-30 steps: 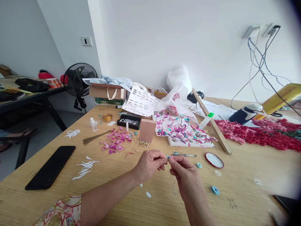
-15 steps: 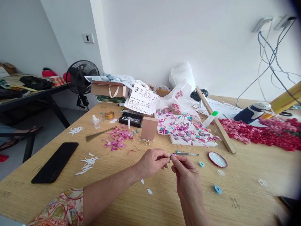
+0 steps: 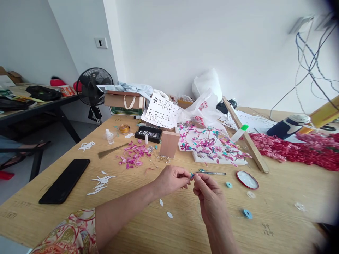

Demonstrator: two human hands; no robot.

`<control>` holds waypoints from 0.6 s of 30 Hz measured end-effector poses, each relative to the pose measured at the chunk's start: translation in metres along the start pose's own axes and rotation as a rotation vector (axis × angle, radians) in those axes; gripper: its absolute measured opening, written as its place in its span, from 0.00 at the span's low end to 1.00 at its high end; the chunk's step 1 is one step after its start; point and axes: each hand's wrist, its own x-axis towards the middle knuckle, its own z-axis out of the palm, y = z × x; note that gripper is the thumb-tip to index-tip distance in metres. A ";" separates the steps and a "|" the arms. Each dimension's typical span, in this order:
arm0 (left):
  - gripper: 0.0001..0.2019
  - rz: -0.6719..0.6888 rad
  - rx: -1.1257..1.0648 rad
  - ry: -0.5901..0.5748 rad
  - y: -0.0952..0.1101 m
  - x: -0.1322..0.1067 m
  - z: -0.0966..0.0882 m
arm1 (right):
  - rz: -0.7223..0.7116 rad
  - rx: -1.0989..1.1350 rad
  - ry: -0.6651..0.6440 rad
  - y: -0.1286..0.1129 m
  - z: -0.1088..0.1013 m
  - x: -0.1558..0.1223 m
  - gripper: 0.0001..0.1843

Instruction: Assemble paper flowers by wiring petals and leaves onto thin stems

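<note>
Over the front middle of the table, my left hand (image 3: 171, 180) and my right hand (image 3: 209, 192) meet fingertip to fingertip. Both pinch a small teal and purple petal (image 3: 192, 174); the fingers cover most of it. Just behind my right fingers lies a slim dark tool (image 3: 214, 173) with a teal petal (image 3: 201, 170) beside it. Two white leaf-shaped cutouts (image 3: 169, 215) rest below my left wrist. To the right are a small teal spool (image 3: 229, 185), a blue spool (image 3: 247, 213) and a red-rimmed round dish (image 3: 247, 179).
Pink petals (image 3: 135, 155) are heaped left of a wooden block (image 3: 168, 144). Finished flower stems lie on white foam (image 3: 221, 159), near a leaning wooden bar (image 3: 255, 155). A black phone (image 3: 65, 181) and white paper strips (image 3: 100, 183) lie at left. Red-pink flower bunches (image 3: 317, 150) line the right.
The view has shifted slightly, so the table's things sit a little further right. Both hands keep their pinch, and more teal shows between the fingertips.
</note>
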 end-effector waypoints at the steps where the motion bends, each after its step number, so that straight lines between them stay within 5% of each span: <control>1: 0.05 -0.016 -0.007 -0.009 0.001 0.000 0.000 | -0.005 -0.025 -0.011 -0.001 -0.001 0.001 0.11; 18: 0.08 -0.077 -0.023 -0.114 -0.010 0.004 -0.007 | -0.025 -0.281 -0.074 -0.007 -0.014 0.006 0.15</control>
